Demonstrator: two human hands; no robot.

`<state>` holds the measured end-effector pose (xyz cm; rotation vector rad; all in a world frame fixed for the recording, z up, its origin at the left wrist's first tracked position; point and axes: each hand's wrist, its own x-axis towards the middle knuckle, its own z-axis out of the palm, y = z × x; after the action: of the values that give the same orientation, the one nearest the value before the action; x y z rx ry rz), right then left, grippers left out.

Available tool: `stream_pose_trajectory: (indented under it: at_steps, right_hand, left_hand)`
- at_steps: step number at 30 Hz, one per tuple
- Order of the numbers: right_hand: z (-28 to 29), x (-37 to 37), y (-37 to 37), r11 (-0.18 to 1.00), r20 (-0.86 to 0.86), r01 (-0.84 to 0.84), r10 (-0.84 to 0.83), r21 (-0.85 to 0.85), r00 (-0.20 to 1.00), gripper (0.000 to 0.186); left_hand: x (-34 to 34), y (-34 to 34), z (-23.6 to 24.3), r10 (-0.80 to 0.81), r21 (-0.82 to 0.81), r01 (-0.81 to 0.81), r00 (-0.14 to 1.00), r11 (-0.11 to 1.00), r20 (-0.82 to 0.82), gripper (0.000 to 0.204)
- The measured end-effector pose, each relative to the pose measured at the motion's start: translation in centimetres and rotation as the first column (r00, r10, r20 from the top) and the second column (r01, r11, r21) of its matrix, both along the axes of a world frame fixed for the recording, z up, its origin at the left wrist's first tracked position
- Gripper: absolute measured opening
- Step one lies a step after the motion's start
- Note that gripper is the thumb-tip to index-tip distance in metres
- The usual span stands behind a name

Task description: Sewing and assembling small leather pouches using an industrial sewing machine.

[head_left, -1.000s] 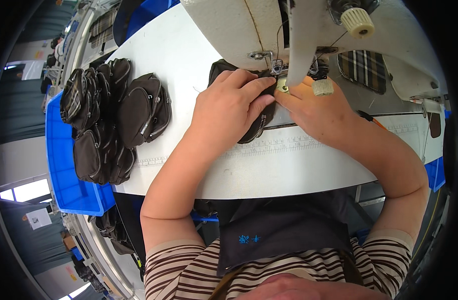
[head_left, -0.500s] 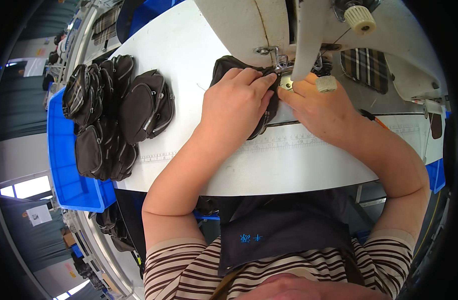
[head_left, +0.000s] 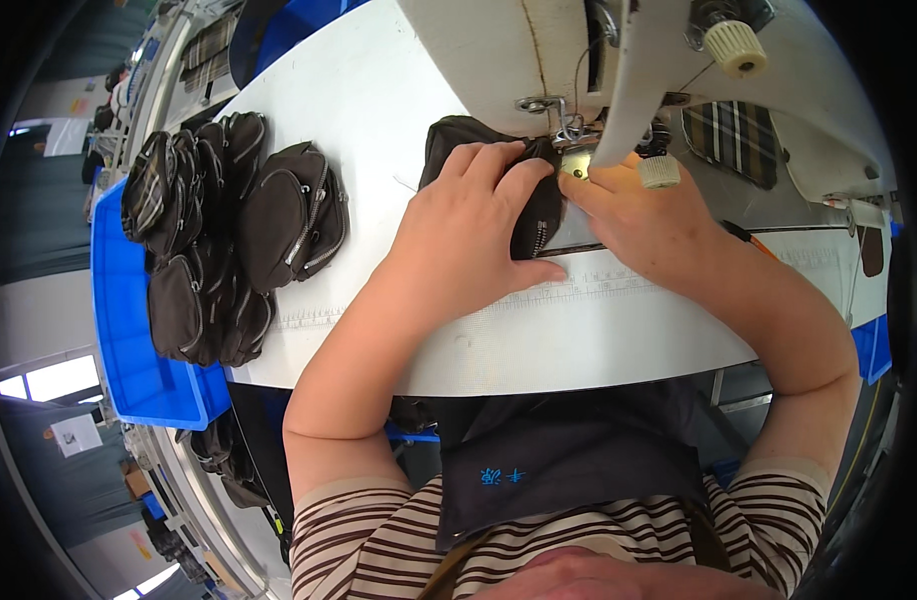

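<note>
Pouch [head_left: 545,208] on table [head_left: 619,345], edge near presser foot [head_left: 571,130]. L grip [head_left: 464,222] open, fingers spread on pouch, thumb off; R grip [head_left: 651,212] by its edge, can't tell if pinching. Risks: fingertips v. close to foot, poss. jab; flat L hold may let pouch skew.

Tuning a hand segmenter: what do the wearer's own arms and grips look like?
Left grip and right grip are bare human hands: no gloves, rings or watch visible. Forearms are bare too, without cables. Left sleeve and right sleeve: short, cream with dark brown stripes, plain pale hems. Dark apron with small blue lettering.
</note>
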<state>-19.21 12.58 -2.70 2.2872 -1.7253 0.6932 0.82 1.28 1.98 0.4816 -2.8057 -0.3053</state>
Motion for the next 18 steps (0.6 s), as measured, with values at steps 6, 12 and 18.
stream_pose_trajectory:
  at_steps: [6,12,18]
  right_hand:
    - [0.3,-0.5,0.3,1.000,-0.022,0.026,-0.025,0.016,0.999,0.034]
    - [0.0,-0.5,0.7,0.986,-0.017,-0.087,0.090,0.141,0.996,0.022]
    - [0.3,-0.1,1.0,0.984,-0.008,-0.129,0.131,0.123,0.991,0.021]
  left_hand:
    - [-0.1,2.1,0.3,0.080,0.017,-0.082,0.992,0.997,0.098,0.058]
    - [0.0,1.9,0.8,0.078,0.059,-0.085,0.990,0.995,0.118,0.055]
    - [-0.3,1.4,1.4,-0.020,-0.185,0.027,0.999,0.982,0.041,0.047]
